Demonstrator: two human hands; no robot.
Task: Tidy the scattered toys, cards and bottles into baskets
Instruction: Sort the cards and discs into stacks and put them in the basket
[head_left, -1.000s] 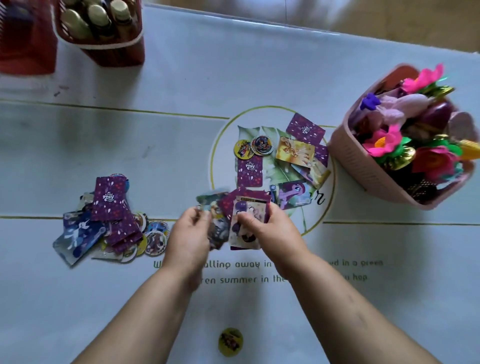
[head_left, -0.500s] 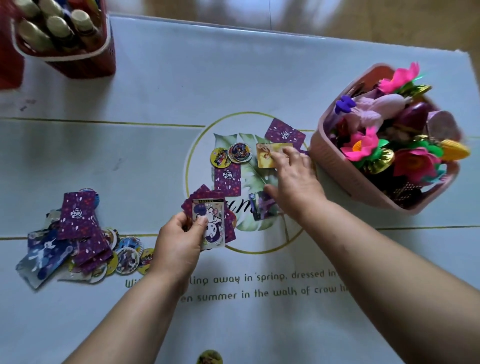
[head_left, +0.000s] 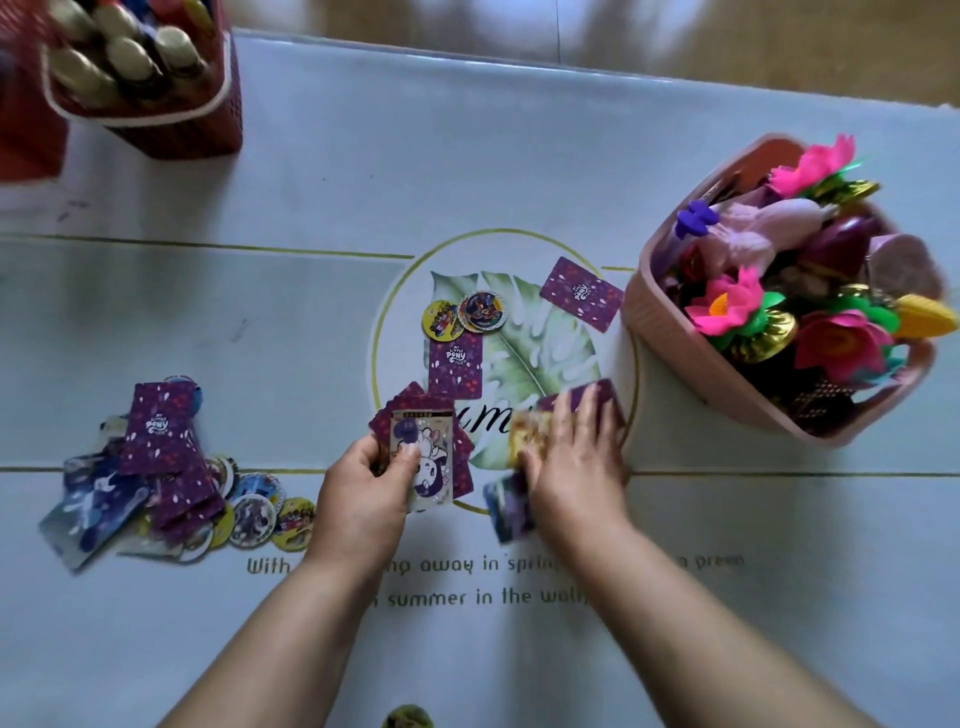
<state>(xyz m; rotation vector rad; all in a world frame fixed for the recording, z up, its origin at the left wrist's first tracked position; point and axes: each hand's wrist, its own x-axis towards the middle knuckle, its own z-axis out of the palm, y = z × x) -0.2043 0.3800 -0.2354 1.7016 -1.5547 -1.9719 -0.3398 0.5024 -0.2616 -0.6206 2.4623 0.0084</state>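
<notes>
Left hand grips a card stack, thumb on top. Right hand is blurred, fingers seemingly flat on loose cards on the desk.

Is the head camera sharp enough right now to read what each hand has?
Head view: the left hand and its card stack are fairly sharp; the right hand and the cards under it are motion-smeared; the red basket top left is blurred too; light is soft, no glare.
</notes>
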